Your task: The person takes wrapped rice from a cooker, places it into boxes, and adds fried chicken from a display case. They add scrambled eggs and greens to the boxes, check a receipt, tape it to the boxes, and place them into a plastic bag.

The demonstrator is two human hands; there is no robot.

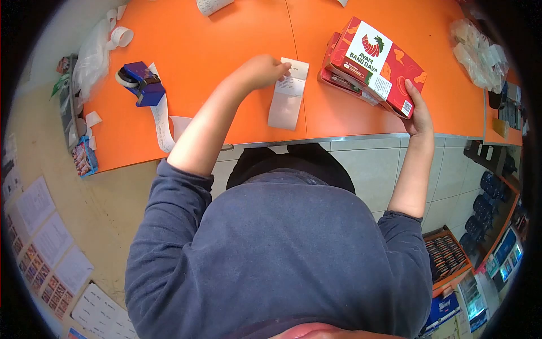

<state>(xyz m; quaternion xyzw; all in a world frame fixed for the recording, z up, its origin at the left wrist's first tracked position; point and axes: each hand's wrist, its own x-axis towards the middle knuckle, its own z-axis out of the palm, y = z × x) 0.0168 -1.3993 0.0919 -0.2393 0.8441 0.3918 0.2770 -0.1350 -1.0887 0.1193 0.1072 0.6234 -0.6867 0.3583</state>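
1. The left hand [262,70] is closed in a pinch on the far end of a white receipt [288,93], fingertips on its top edge.
2. The receipt lies flat on the orange counter [226,34]. Its long axis runs from the far side toward the near edge, and its free end stops just short of that edge.
3. The right hand [418,113] grips the near right corner of a stack of red boxes [372,62], thumb on top and fingers beneath.
4. The stack is tilted, with its long axis running diagonally from far left to near right and its printed lid facing up. Its left side seems to rest on the counter.
5. The boxes sit just to the right of the receipt, not touching it; the left hand is the nearer one to the paper.
6. A blue tape dispenser [141,83] stands toward the left edge, and clear plastic bags [480,51] lie at the far right corner.
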